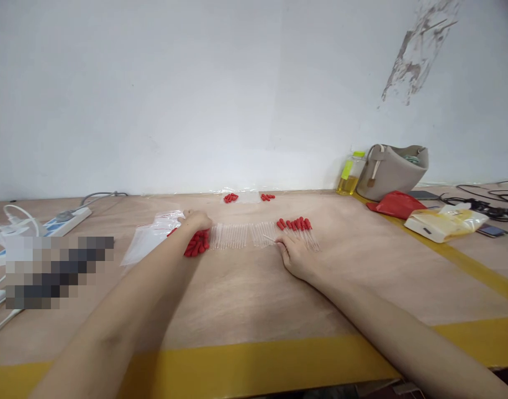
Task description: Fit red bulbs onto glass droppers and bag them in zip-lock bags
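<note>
My left hand [198, 220] reaches over a heap of red rubber bulbs [196, 244]; its fingertips are mostly hidden, so I cannot tell whether they hold a bulb. In my right hand [297, 256], thumb and fingers pinch a thin clear dropper tube [269, 238] that points left. Between the hands lies a row of bare clear dropper tubes [231, 236]. Just beyond my right hand are several droppers with red bulbs [295, 224] on their far ends, lying side by side.
Clear zip bags [139, 244] lie left of the heap. A packed bag [247, 196] with red bulbs sits by the wall. At right are an oil-coloured bottle [349, 177], a grey handbag [393, 172], a red pouch [399, 205], a tissue pack [442, 223] and cables. A power strip [66, 220] stands left.
</note>
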`<state>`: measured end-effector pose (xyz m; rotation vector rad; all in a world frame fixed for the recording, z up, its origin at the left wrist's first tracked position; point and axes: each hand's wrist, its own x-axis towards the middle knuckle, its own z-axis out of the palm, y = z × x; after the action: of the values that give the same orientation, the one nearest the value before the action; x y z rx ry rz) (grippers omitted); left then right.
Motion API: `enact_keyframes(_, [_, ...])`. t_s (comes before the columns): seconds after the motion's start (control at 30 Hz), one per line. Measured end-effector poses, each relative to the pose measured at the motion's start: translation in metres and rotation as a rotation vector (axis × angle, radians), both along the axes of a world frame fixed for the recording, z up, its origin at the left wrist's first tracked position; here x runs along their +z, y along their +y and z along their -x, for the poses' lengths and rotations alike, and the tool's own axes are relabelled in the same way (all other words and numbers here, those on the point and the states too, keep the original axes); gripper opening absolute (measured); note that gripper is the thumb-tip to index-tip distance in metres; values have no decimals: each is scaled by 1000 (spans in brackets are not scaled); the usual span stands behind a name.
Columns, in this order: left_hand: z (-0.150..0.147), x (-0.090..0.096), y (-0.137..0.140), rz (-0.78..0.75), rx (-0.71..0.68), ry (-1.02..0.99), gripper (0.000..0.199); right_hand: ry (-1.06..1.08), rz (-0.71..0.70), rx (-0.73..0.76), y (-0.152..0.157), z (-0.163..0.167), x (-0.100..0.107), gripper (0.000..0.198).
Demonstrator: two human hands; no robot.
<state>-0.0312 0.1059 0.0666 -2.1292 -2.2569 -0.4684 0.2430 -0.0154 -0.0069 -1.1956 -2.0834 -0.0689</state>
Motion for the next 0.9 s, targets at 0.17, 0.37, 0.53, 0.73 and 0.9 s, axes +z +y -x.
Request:
enact_keyframes(0.17, [-10,10,-46,-159,-119,16,25,46,-3,46,0,2,-2,16])
enact_keyframes(0.37, [-27,-41,-115,-189,-662,-221,16,37,50,87,-4,5,0,13])
enact_keyframes(0.53, [-34,-63,-124,-217,-721,-355,19,24,65,167,-8,11,1,18])
enact_keyframes(0.73, [-36,-58,-121,-202,-773,-352,18,-38,62,192,-14,22,4,21])
enact_keyframes(0.9, [-40,-58,-125,-214,-804,-368,18,-30,73,197,-13,25,4,21])
